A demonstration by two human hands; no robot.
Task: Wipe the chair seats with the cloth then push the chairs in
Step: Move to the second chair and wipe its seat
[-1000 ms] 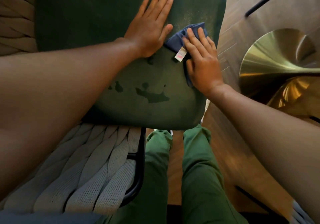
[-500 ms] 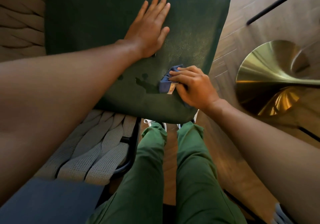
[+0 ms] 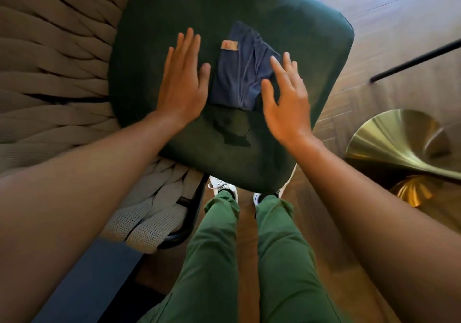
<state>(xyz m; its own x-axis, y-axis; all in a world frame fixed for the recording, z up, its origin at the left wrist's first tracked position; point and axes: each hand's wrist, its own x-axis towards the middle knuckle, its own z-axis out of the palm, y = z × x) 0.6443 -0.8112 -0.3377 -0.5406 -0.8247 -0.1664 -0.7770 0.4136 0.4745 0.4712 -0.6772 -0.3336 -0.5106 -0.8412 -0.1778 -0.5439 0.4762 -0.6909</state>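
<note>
My left hand (image 3: pixel 183 83) lies flat on the green seat (image 3: pixel 154 23); blue cloth (image 3: pixel 240 73) beside it, my right hand (image 3: pixel 287 103) open at its right edge.

Both bare forearms reach forward from the near edge. The left hand (image 3: pixel 183 83) lies flat, palm down, fingers straight and together, thumb out to the right. The right hand (image 3: pixel 287 100) hovers with fingers spread and relaxed, holding nothing.

A brass pedestal base (image 3: pixel 399 143) stands on the wooden floor (image 3: pixel 386 23).
</note>
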